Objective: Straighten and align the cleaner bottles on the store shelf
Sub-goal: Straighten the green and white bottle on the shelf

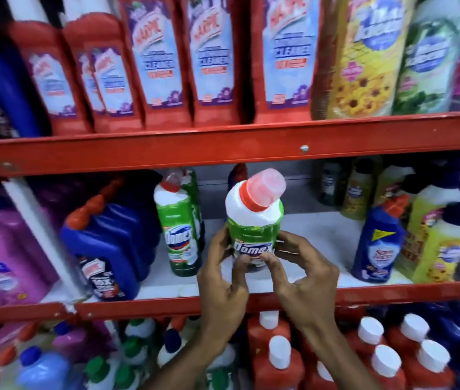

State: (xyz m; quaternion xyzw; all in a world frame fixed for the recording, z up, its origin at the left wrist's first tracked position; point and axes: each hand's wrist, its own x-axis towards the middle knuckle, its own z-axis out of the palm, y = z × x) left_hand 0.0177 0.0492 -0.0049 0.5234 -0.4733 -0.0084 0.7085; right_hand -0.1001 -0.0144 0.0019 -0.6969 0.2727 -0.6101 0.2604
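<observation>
A green and white Domex cleaner bottle with a red angled cap stands in the middle of the white middle shelf, label facing me. My left hand grips its lower left side, thumb on the label. My right hand grips its lower right side, fingers wrapped around it. A second green Domex bottle stands to the left, with another one behind it. A blue bottle with a red cap stands at the right.
Red shelf rails run above and below the middle shelf. Large blue jugs and pink jugs stand at left, yellow bottles at right. Red cleaner bottles fill the top shelf; white-capped red bottles sit below.
</observation>
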